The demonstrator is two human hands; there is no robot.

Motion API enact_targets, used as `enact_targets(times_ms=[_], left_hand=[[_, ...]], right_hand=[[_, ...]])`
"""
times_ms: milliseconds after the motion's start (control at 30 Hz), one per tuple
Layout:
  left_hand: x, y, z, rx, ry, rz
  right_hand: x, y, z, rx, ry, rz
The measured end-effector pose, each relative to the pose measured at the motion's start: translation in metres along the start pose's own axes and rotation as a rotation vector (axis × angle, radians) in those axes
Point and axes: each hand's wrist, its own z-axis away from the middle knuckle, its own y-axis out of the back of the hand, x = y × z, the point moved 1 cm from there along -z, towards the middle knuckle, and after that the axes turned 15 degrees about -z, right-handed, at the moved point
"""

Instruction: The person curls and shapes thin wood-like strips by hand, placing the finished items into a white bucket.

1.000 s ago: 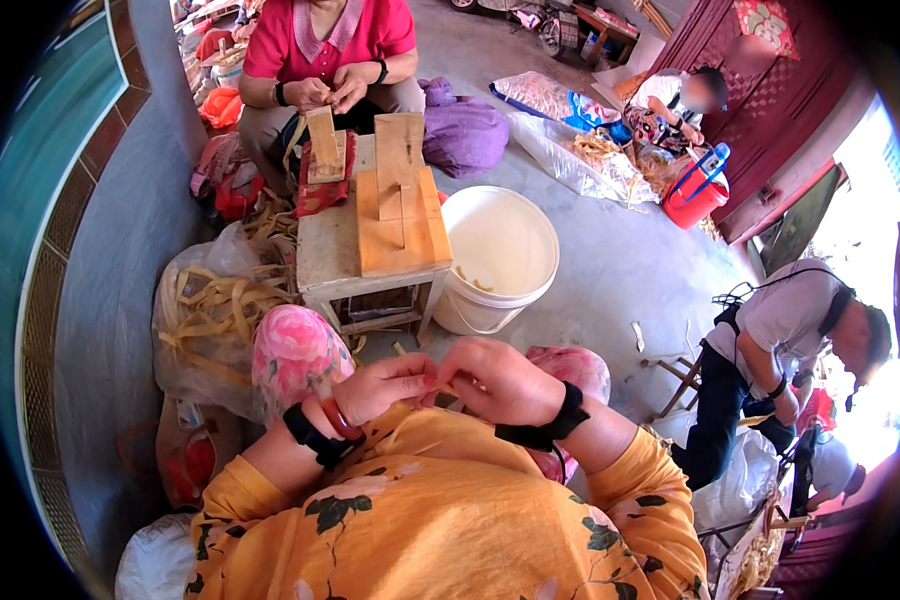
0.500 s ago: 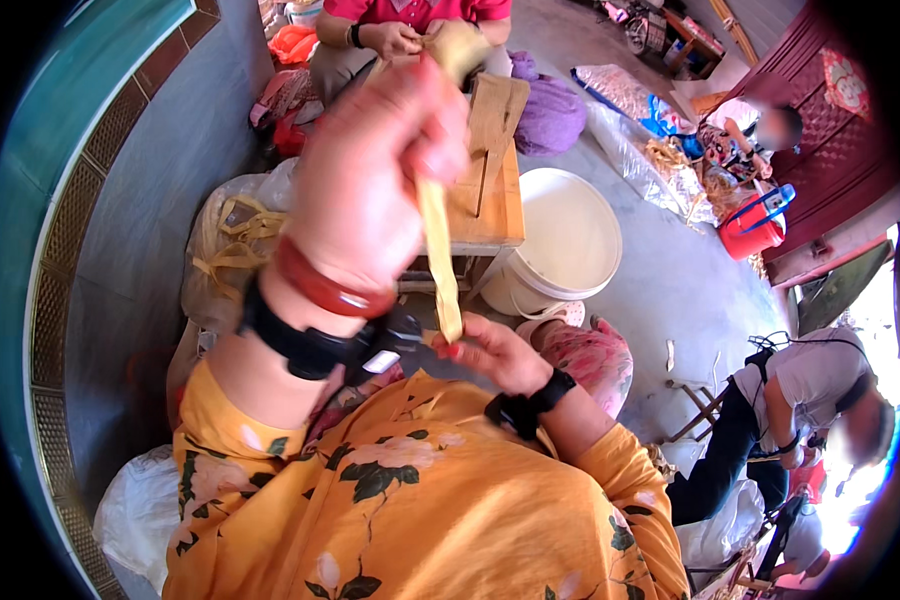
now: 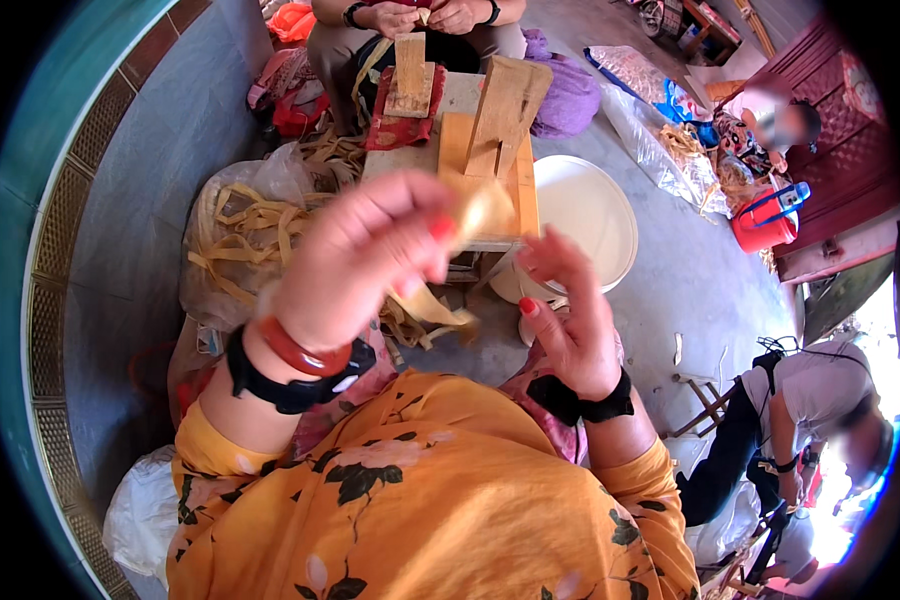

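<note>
My left hand (image 3: 370,240), red-nailed with a brown bangle at its wrist, is raised in front of the low wooden bench. Its fingers pinch a pale yellow flat strip (image 3: 485,208), bunched or folded at the top and blurred by motion. A loose tail of the same material (image 3: 428,306) hangs below that hand. Just to the right, my right hand (image 3: 575,320) holds nothing, its thumb and fingers spread. Beyond the hands a notched wooden board (image 3: 508,105) stands upright on the bench (image 3: 527,200).
A clear plastic bag (image 3: 205,215) full of yellow strips lies left of the bench. At its right stands a white lidded bucket (image 3: 595,225). Across from me a co-worker's hands (image 3: 430,15) work a small piece. Other people sit at the right near a red bucket (image 3: 765,228).
Half a second ago the strip ran taut between both hands. My right hand has let go of its end and moved up and right. My left hand has come lower.
</note>
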Motion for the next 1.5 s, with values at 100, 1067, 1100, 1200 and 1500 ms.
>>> enact_targets(times_ms=[100,1067,1100,1200,1500], left_hand=[[-0.041,-0.015,0.007,-0.187,0.208,-0.162],[-0.17,0.01,0.027,-0.346,0.578,0.055],[-0.171,0.008,0.025,-0.335,0.581,0.132],[-0.178,0.003,0.012,-0.337,0.527,0.335],[-0.163,-0.001,0.017,-0.376,0.449,0.388]], right_hand=[[-0.005,-0.009,-0.003,-0.109,0.273,0.226],[-0.005,0.163,-0.053,-0.264,-0.244,0.605],[-0.009,0.12,-0.071,-0.417,-0.061,0.513],[0.003,0.021,-0.06,-0.788,0.312,0.375],[0.05,-0.024,-0.014,-0.61,0.492,0.491]])
